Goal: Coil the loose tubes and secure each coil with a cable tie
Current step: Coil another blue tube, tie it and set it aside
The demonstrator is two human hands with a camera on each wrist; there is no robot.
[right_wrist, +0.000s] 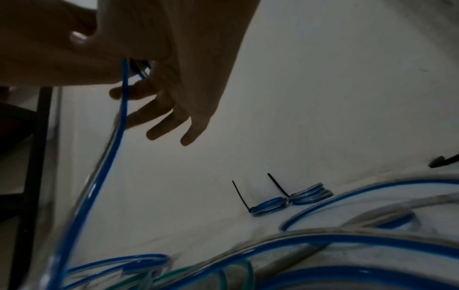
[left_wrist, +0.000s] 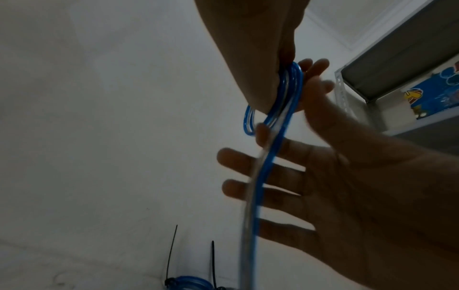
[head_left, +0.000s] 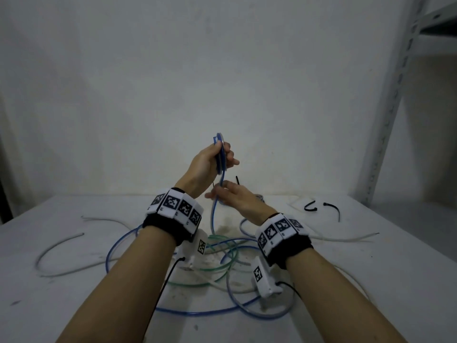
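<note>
My left hand is raised over the table and grips a small coil of blue tube, held upright, also seen in the left wrist view as the coil. The tube's loose tail hangs from the coil down to the table. Just below the coil, my right hand pinches that tail between thumb and forefinger, its other fingers spread. Two finished blue coils, each with a black cable tie sticking up, lie at the back of the table behind my hands.
Loose blue, green and white tubes lie tangled across the white table. Two spare black cable ties lie at the back right. A metal shelf post stands at the right, against the wall.
</note>
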